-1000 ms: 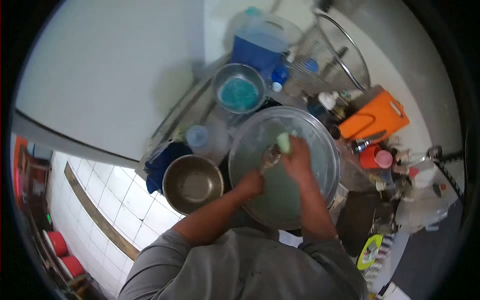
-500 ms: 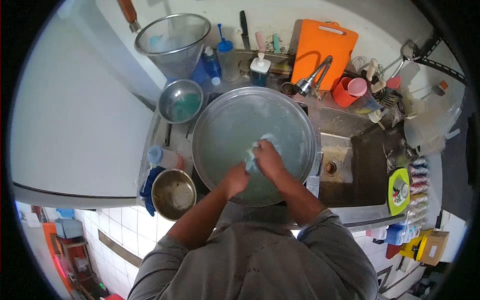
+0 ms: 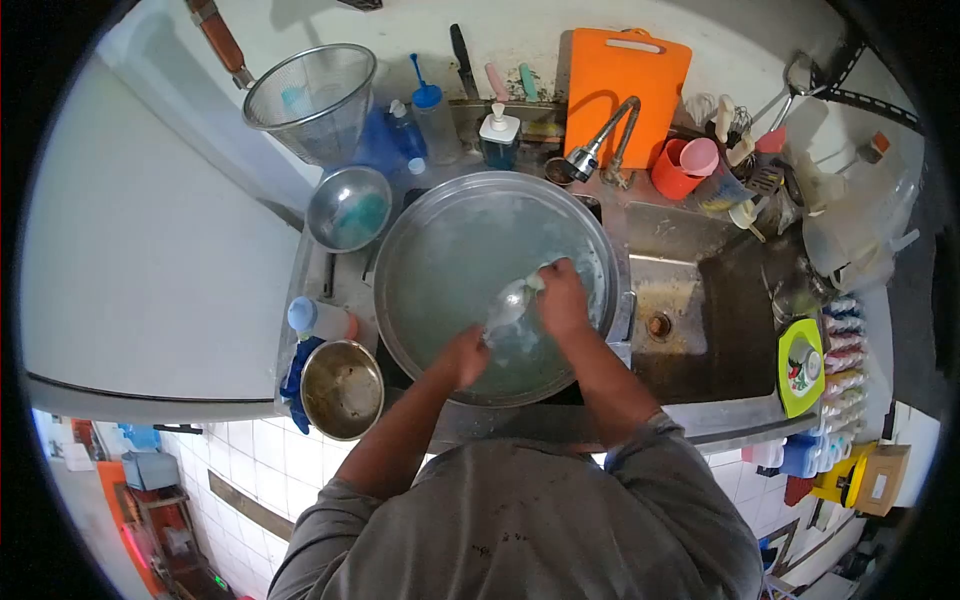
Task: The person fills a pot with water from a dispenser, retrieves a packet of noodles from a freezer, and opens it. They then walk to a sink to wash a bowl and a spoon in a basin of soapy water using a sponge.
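Note:
A shiny spoon-like utensil (image 3: 508, 303) is held over a large round metal basin (image 3: 398, 352) of cloudy water. My left hand (image 3: 466, 356) is closed round its lower left end. At the other end, my right hand (image 3: 562, 298) presses a pale green-white scrubbing cloth or sponge (image 3: 538, 282) against it. Both hands are above the lower right part of the water, a short way apart. Patches of foam float around them.
Left of the basin are a metal bowl with green liquid (image 3: 320, 215), an empty-looking metal bowl (image 3: 343, 390) and a bottle (image 3: 322, 318). A faucet (image 3: 600, 140) stands behind. To the right lies a sink (image 3: 730, 320), with a green tray (image 3: 801, 368) beyond.
My right hand has moved right and up relative to my left, and the shiny utensil now shows between them. The whole view has shifted slightly.

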The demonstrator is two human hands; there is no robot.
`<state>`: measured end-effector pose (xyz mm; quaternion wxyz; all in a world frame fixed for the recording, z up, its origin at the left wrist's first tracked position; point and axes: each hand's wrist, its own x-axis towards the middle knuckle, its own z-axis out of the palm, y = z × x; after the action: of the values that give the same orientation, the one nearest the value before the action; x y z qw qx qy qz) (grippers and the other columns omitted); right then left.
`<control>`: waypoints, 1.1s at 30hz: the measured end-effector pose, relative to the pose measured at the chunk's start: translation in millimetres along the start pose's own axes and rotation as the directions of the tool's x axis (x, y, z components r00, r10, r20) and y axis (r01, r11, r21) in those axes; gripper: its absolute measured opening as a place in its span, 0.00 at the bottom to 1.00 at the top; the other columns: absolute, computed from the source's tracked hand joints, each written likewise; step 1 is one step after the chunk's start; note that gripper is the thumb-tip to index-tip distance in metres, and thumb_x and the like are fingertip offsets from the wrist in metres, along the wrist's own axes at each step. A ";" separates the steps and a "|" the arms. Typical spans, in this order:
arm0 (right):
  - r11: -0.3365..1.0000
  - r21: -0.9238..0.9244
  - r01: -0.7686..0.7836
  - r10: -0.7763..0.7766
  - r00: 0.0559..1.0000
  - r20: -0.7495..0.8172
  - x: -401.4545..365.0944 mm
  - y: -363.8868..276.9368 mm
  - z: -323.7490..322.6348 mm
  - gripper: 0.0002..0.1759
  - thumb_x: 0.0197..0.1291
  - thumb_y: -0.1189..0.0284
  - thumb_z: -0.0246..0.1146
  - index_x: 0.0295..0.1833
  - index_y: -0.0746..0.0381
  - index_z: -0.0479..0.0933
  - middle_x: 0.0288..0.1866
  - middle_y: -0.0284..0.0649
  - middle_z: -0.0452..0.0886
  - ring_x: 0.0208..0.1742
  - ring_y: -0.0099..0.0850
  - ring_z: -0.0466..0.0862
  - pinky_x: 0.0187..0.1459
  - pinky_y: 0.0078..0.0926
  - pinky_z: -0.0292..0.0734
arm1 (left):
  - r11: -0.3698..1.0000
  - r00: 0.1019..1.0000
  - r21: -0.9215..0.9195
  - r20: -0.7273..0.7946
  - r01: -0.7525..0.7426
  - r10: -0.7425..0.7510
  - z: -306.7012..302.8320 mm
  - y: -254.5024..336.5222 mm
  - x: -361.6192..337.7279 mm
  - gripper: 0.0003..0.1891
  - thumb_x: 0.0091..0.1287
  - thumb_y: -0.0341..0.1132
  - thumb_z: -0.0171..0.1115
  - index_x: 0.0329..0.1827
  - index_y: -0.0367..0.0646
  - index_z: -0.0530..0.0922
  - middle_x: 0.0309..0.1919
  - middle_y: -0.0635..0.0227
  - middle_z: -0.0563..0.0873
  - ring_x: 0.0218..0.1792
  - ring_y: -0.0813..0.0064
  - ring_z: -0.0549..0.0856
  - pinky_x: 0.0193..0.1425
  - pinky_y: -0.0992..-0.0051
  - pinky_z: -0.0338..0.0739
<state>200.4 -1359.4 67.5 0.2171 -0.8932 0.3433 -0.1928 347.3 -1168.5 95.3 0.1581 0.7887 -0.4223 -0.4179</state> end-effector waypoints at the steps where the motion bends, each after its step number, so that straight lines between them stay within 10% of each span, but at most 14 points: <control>1: 0.984 0.163 -0.070 0.099 0.979 -0.178 3.0 3.1 -1.9 0.17 0.50 0.83 0.68 0.49 0.64 0.84 0.53 0.50 0.78 0.55 0.51 0.81 0.58 0.44 0.79 | 0.998 1.000 -0.061 0.000 -0.017 0.017 1.2 -9.5 3.5 0.19 0.76 0.35 0.54 0.65 0.34 0.73 0.50 0.40 0.85 0.53 0.41 0.86 0.59 0.52 0.77; 5: 0.942 0.314 0.116 -0.067 0.985 -0.161 -1.7 -27.5 -8.7 0.21 0.49 0.85 0.69 0.52 0.65 0.83 0.54 0.49 0.77 0.56 0.51 0.80 0.60 0.42 0.78 | 0.983 0.976 -0.038 -0.139 -0.177 0.170 3.0 -31.0 -0.3 0.18 0.75 0.35 0.54 0.64 0.35 0.74 0.47 0.41 0.86 0.50 0.44 0.86 0.57 0.54 0.78; 6: 0.718 0.669 -0.193 0.115 0.980 0.160 -0.6 -42.7 -5.6 0.21 0.50 0.85 0.70 0.52 0.67 0.83 0.55 0.50 0.77 0.57 0.51 0.80 0.61 0.43 0.77 | 0.981 0.971 -0.048 -0.164 -0.186 0.176 0.9 -25.3 -4.4 0.17 0.75 0.35 0.55 0.61 0.34 0.74 0.46 0.39 0.86 0.50 0.39 0.86 0.55 0.52 0.78; 7: 0.721 0.667 -0.189 0.107 0.981 0.163 -0.1 -39.8 2.7 0.21 0.50 0.85 0.70 0.52 0.67 0.83 0.55 0.50 0.77 0.57 0.51 0.80 0.61 0.43 0.77 | 0.979 0.965 -0.061 -0.190 -0.196 0.181 -1.3 -21.4 -7.5 0.17 0.75 0.35 0.55 0.59 0.32 0.75 0.45 0.37 0.86 0.50 0.35 0.85 0.54 0.50 0.78; 9: 0.994 0.103 0.047 -0.036 0.994 -0.101 4.2 -19.3 29.9 0.19 0.71 0.72 0.60 0.64 0.66 0.76 0.52 0.55 0.77 0.55 0.51 0.82 0.60 0.44 0.78 | 0.988 0.974 -0.052 -0.183 -0.147 0.136 -1.5 -32.5 -4.3 0.16 0.75 0.34 0.54 0.60 0.33 0.75 0.44 0.40 0.86 0.48 0.42 0.86 0.54 0.52 0.78; 11: 0.992 0.091 -0.090 0.091 0.996 -0.011 15.0 -3.2 17.4 0.18 0.66 0.76 0.63 0.61 0.65 0.79 0.53 0.54 0.77 0.57 0.51 0.81 0.62 0.45 0.76 | 0.994 0.978 -0.053 -0.190 -0.093 0.082 -4.6 -43.0 -7.1 0.17 0.75 0.34 0.53 0.61 0.34 0.75 0.43 0.43 0.86 0.47 0.49 0.87 0.55 0.55 0.79; 14: 0.993 0.105 -0.053 0.067 0.989 -0.133 22.1 -25.7 -8.6 0.17 0.60 0.82 0.66 0.55 0.65 0.83 0.54 0.52 0.77 0.57 0.51 0.81 0.62 0.44 0.76 | 0.990 0.971 -0.104 -0.230 -0.096 0.070 -19.0 -47.8 -21.3 0.16 0.75 0.34 0.53 0.59 0.33 0.76 0.50 0.36 0.85 0.53 0.33 0.83 0.59 0.50 0.77; 17: 0.969 0.242 0.042 -0.003 0.987 -0.160 27.8 -46.0 0.0 0.16 0.55 0.85 0.67 0.50 0.65 0.86 0.55 0.49 0.77 0.56 0.48 0.81 0.62 0.39 0.77 | 0.829 0.995 -0.554 -0.021 0.073 -0.102 -24.3 -51.7 -31.1 0.17 0.74 0.33 0.52 0.61 0.34 0.77 0.53 0.37 0.85 0.55 0.32 0.83 0.62 0.48 0.76; 21: 0.923 0.372 0.099 -0.002 0.968 -0.253 48.7 -68.2 28.8 0.11 0.62 0.82 0.64 0.50 0.62 0.84 0.49 0.41 0.81 0.49 0.32 0.83 0.47 0.27 0.80 | 0.974 0.901 -0.142 -0.421 -0.179 0.104 -7.3 -71.5 -24.0 0.16 0.74 0.32 0.54 0.60 0.35 0.76 0.46 0.38 0.86 0.48 0.33 0.85 0.56 0.45 0.79; 23: 0.410 0.858 -0.310 0.437 0.892 0.113 71.2 -78.8 32.7 0.13 0.63 0.84 0.62 0.51 0.62 0.84 0.51 0.39 0.83 0.49 0.32 0.84 0.51 0.31 0.81 | 0.975 0.838 -0.100 -0.533 -0.201 0.118 -16.8 -58.4 -33.3 0.15 0.75 0.33 0.54 0.59 0.35 0.75 0.41 0.38 0.86 0.45 0.34 0.86 0.53 0.45 0.80; 26: 0.370 0.904 -0.215 0.402 0.914 0.053 95.3 -63.3 28.8 0.13 0.65 0.85 0.60 0.51 0.62 0.83 0.49 0.36 0.84 0.44 0.28 0.83 0.47 0.29 0.81 | 0.980 0.873 -0.194 -0.485 -0.051 -0.050 -32.0 -45.1 -49.9 0.15 0.74 0.33 0.57 0.59 0.35 0.75 0.47 0.37 0.86 0.51 0.31 0.84 0.55 0.42 0.77; 29: 0.516 0.836 -0.187 0.291 0.956 0.034 85.0 -58.3 18.6 0.13 0.64 0.85 0.59 0.51 0.62 0.82 0.52 0.40 0.82 0.49 0.30 0.82 0.50 0.29 0.80 | 0.974 0.868 -0.178 -0.495 -0.139 0.034 -30.1 -55.6 -39.0 0.15 0.74 0.33 0.57 0.61 0.37 0.74 0.48 0.37 0.86 0.52 0.32 0.84 0.56 0.43 0.78; 33: 0.909 0.248 0.336 -0.303 0.939 -0.161 28.5 -118.6 23.9 0.16 0.59 0.80 0.66 0.54 0.62 0.81 0.59 0.50 0.75 0.58 0.48 0.80 0.60 0.44 0.76 | 0.895 0.853 -0.223 -0.454 -0.387 0.256 -7.6 -71.8 -0.1 0.12 0.75 0.36 0.57 0.55 0.38 0.72 0.47 0.36 0.85 0.50 0.32 0.83 0.54 0.43 0.76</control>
<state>294.6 -1293.6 114.8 0.2822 -0.8860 0.1748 -0.3238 391.6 -1126.6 56.6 0.4324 0.7417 -0.4364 -0.2691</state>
